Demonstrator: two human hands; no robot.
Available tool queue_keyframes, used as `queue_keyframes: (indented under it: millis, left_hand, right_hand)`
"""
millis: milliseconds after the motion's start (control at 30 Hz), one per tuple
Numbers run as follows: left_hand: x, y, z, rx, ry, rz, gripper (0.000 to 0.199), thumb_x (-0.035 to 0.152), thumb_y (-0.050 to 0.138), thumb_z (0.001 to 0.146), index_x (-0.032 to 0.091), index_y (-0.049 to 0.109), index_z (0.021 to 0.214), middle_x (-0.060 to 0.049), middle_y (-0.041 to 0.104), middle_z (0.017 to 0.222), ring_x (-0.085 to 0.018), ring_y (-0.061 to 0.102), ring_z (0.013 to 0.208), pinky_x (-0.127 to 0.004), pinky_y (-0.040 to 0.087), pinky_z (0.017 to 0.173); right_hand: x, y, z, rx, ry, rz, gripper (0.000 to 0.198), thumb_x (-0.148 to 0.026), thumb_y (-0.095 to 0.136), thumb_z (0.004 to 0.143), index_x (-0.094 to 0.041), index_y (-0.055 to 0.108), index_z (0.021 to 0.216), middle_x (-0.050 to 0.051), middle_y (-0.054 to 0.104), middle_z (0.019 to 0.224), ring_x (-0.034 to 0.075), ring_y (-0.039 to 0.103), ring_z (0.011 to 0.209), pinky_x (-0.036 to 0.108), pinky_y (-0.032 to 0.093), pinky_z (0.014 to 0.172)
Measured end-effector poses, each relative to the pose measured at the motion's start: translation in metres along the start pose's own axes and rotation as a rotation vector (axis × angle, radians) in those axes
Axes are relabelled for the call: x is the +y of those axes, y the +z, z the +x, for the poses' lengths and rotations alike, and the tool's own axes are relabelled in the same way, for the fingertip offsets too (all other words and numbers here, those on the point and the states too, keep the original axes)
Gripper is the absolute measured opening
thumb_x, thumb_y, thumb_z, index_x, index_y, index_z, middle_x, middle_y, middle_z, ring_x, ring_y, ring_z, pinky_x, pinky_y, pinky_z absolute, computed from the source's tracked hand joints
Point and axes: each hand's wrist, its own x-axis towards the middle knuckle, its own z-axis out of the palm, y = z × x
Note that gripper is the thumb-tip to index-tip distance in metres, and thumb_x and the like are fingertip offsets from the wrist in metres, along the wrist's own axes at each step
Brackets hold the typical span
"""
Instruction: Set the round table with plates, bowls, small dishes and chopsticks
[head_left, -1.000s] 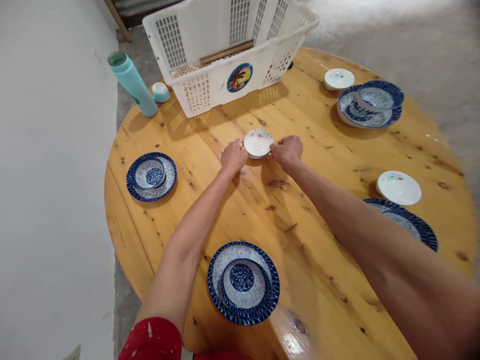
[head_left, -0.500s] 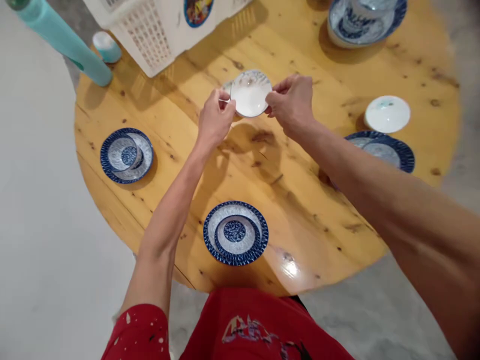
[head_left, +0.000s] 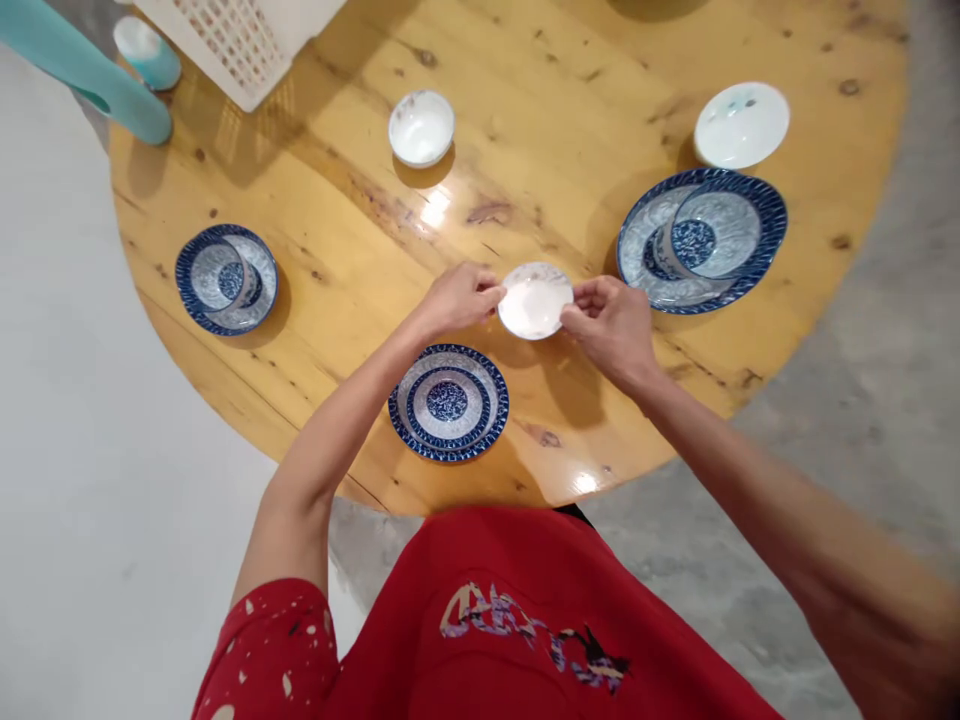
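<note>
Between my two hands is a small white bowl [head_left: 535,302], held by opposite sides of its rim above the wooden table [head_left: 352,300]. My left hand [head_left: 466,296] pinches its left edge, and my right hand [head_left: 611,322] grips the right edge. Just below and left of it sits a blue-patterned plate [head_left: 450,452] with a blue-rimmed bowl [head_left: 448,402] nested on top. Right of my right hand, a larger-looking blue-rimmed plate [head_left: 637,235] carries a tilted-looking patterned bowl [head_left: 720,230].
Another small white bowl [head_left: 421,128] stands mid-table, and a white one [head_left: 741,125] at the right. On the left lies a blue plate with a bowl [head_left: 227,280]. A white plastic basket [head_left: 259,70], a turquoise bottle [head_left: 112,90] and a white-and-turquoise container [head_left: 148,52] stand at the back left.
Both hands have drawn the small white bowl nearer to me and to the right. A second small white bowl now shows where they were. The camera view has shifted too.
</note>
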Motion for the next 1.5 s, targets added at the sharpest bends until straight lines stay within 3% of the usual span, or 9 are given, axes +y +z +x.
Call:
queue_keyframes:
  millis: [167,333,533,833,1000,1133,1300,1400,1500]
  left_hand:
    - [0.005,0.016,-0.003,-0.259,-0.047,0.102,0.023,0.025,0.056,0.08,0.016,0.063,0.061,-0.001,0.059,0.057,-0.015,0.056,0.063,-0.027,0.042,0.064]
    - [0.01,0.02,-0.004,-0.386,-0.052,0.195,0.024,0.022,0.059,0.075,0.017,0.054,0.052,0.002,0.048,0.05,-0.012,0.044,0.056,-0.028,0.028,0.058]
    - [0.01,0.028,-0.003,-0.422,-0.064,0.258,0.021,0.017,0.06,0.07,0.017,0.053,0.05,0.004,0.04,0.047,-0.012,0.038,0.056,-0.029,0.025,0.059]
    - [0.006,0.028,-0.007,-0.426,-0.056,0.265,0.02,0.025,0.057,0.073,0.016,0.061,0.056,0.003,0.049,0.052,-0.012,0.044,0.057,-0.027,0.028,0.057]
    - [-0.003,0.011,-0.017,-0.272,-0.071,0.123,0.022,0.028,0.054,0.078,0.016,0.061,0.061,0.003,0.05,0.058,-0.012,0.047,0.061,-0.024,0.033,0.058]
    - [-0.023,-0.022,-0.054,0.03,-0.133,-0.088,0.022,0.031,0.056,0.084,0.014,0.068,0.076,0.0,0.062,0.072,-0.013,0.058,0.073,-0.024,0.045,0.071]
    - [-0.057,-0.036,-0.149,0.378,-0.316,-0.226,0.028,0.039,0.059,0.087,0.015,0.071,0.093,-0.003,0.072,0.087,-0.016,0.066,0.088,-0.027,0.05,0.088]
    - [-0.066,-0.015,-0.197,0.347,-0.451,-0.297,0.031,0.044,0.06,0.087,0.015,0.07,0.09,-0.003,0.071,0.084,-0.016,0.065,0.082,-0.027,0.052,0.083]
    - [-0.063,0.014,-0.218,0.224,-0.484,-0.356,0.032,0.047,0.058,0.089,0.017,0.068,0.086,-0.002,0.068,0.082,-0.016,0.062,0.081,-0.026,0.05,0.079]
  right_hand:
    - [0.02,-0.003,-0.037,-0.027,0.077,-0.036,0.015,-0.018,0.06,0.069,-0.019,0.063,0.083,0.002,0.065,0.07,0.019,0.061,0.06,0.031,0.049,0.061]
    - [0.028,0.002,-0.058,-0.03,0.107,-0.042,0.015,-0.023,0.057,0.068,-0.02,0.06,0.083,0.002,0.065,0.069,0.019,0.06,0.06,0.031,0.049,0.065]
    - [0.028,0.006,-0.07,-0.045,0.15,-0.028,0.016,-0.025,0.055,0.068,-0.02,0.058,0.083,0.003,0.064,0.07,0.02,0.061,0.062,0.033,0.048,0.067]
    - [0.029,0.01,-0.078,-0.056,0.136,0.018,0.011,-0.024,0.053,0.072,-0.022,0.056,0.083,0.003,0.064,0.071,0.02,0.059,0.063,0.033,0.046,0.065]
    - [0.028,0.008,-0.077,-0.067,0.177,0.019,0.015,-0.024,0.054,0.07,-0.02,0.057,0.084,0.004,0.065,0.072,0.021,0.061,0.064,0.033,0.047,0.065]
    - [0.03,0.005,-0.079,-0.084,0.207,0.01,0.019,-0.027,0.055,0.069,-0.019,0.059,0.086,0.004,0.065,0.073,0.021,0.062,0.065,0.033,0.048,0.067]
    - [0.034,0.004,-0.08,-0.116,0.218,0.007,0.022,-0.033,0.056,0.068,-0.02,0.058,0.086,0.005,0.065,0.076,0.022,0.063,0.067,0.034,0.049,0.069]
    - [0.035,0.004,-0.08,-0.118,0.258,-0.003,0.023,-0.034,0.058,0.066,-0.021,0.059,0.086,0.006,0.066,0.075,0.023,0.064,0.067,0.036,0.049,0.068]
    - [0.035,0.005,-0.08,-0.127,0.316,0.014,0.024,-0.032,0.06,0.064,-0.023,0.059,0.086,0.005,0.066,0.073,0.024,0.065,0.065,0.037,0.049,0.064]
